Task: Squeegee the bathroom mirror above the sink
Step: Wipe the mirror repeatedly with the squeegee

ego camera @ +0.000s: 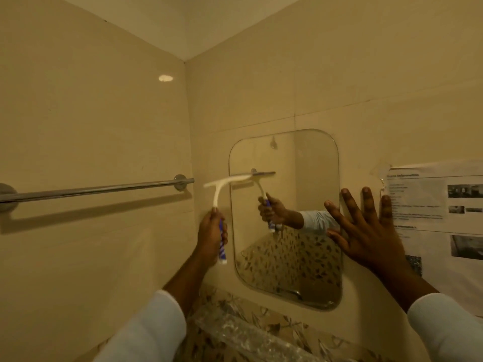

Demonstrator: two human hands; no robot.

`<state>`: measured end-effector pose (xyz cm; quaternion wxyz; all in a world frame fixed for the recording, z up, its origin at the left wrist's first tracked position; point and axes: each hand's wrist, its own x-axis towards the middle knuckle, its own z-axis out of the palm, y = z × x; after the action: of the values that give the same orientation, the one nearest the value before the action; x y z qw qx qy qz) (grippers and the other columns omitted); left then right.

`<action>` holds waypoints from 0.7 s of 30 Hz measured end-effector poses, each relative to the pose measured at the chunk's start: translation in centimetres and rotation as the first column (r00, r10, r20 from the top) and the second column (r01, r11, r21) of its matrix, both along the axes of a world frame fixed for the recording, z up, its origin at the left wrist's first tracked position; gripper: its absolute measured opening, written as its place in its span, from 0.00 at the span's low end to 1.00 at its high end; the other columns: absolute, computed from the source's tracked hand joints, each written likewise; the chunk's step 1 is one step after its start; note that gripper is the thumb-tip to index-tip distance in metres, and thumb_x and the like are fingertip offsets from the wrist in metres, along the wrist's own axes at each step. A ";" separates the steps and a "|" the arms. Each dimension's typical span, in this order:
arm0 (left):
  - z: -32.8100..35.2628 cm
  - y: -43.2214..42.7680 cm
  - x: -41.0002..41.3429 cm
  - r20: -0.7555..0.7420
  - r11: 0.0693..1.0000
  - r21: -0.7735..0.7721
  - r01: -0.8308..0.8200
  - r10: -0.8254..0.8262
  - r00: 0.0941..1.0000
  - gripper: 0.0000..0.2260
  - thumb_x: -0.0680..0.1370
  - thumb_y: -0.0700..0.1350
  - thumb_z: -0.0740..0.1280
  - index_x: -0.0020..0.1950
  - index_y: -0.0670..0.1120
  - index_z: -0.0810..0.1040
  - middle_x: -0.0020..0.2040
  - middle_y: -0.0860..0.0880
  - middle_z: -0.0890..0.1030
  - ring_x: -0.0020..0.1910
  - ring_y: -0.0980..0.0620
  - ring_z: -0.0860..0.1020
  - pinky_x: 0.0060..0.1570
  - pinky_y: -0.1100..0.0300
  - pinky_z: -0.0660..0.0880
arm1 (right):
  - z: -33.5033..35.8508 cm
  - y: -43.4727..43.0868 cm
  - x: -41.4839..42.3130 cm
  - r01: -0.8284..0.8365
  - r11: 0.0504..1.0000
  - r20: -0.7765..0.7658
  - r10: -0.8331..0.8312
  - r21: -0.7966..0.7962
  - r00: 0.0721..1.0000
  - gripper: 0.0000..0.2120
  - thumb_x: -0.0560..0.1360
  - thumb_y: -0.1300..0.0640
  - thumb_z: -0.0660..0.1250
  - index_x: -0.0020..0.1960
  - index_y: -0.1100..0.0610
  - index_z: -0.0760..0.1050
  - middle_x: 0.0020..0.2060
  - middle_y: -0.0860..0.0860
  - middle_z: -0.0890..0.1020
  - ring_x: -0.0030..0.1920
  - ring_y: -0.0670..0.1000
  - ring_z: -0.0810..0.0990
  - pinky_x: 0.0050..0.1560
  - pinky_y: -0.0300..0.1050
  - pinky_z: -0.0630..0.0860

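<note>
A rounded rectangular mirror hangs on the beige tiled wall. My left hand grips the blue-and-white handle of a white squeegee. The blade is raised at the mirror's upper left edge, partly over the glass and partly over the wall left of it. My right hand is spread flat with straight fingers, pressing on the mirror's right edge and the wall beside it. The mirror reflects the squeegee and the hand holding it.
A chrome towel bar runs along the left wall up to the corner. Printed paper sheets are taped to the wall right of the mirror. A patterned tile band and a clear glass shelf lie below the mirror.
</note>
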<state>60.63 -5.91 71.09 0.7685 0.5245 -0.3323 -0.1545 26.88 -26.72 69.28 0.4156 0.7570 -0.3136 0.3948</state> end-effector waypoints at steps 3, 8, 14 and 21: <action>6.6 -1.8 0.3 0.080 0.999 -0.042 -0.015 0.018 0.997 0.18 0.86 0.57 0.57 0.47 0.45 0.75 0.30 0.49 0.73 0.25 0.53 0.68 0.25 0.60 0.67 | 0.0 -0.1 0.0 -0.003 1.000 0.009 0.004 -0.014 1.000 0.41 0.79 0.27 0.54 0.85 0.47 0.54 0.85 0.60 0.51 0.84 0.71 0.47 0.78 0.79 0.50; 11.0 -3.9 0.6 0.212 1.000 0.010 -0.023 0.020 0.977 0.18 0.86 0.57 0.57 0.45 0.46 0.73 0.30 0.49 0.72 0.24 0.53 0.65 0.25 0.60 0.65 | -0.1 -0.1 0.1 0.013 1.000 0.017 -0.013 -0.019 1.000 0.41 0.79 0.27 0.54 0.86 0.47 0.53 0.85 0.60 0.51 0.84 0.71 0.47 0.79 0.78 0.48; 9.7 -4.5 0.8 0.208 0.996 0.086 0.017 -0.035 0.977 0.17 0.86 0.57 0.55 0.47 0.46 0.72 0.31 0.48 0.71 0.24 0.54 0.64 0.26 0.59 0.64 | -0.1 -0.5 0.3 0.019 1.000 0.009 -0.019 0.005 1.000 0.41 0.79 0.26 0.52 0.86 0.45 0.52 0.86 0.59 0.50 0.84 0.71 0.46 0.78 0.79 0.47; 5.3 -3.9 0.8 0.197 0.989 0.134 0.064 -0.090 0.976 0.15 0.87 0.54 0.55 0.51 0.45 0.71 0.33 0.47 0.71 0.26 0.53 0.66 0.29 0.58 0.67 | -0.1 -0.1 0.2 0.012 1.000 0.006 -0.012 0.005 1.000 0.41 0.79 0.26 0.50 0.86 0.45 0.53 0.86 0.60 0.49 0.84 0.71 0.46 0.78 0.79 0.48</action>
<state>61.41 -9.84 76.37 0.6892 0.5721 -0.4182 -0.1509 27.05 -26.86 69.23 0.4154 0.7548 -0.3204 0.3939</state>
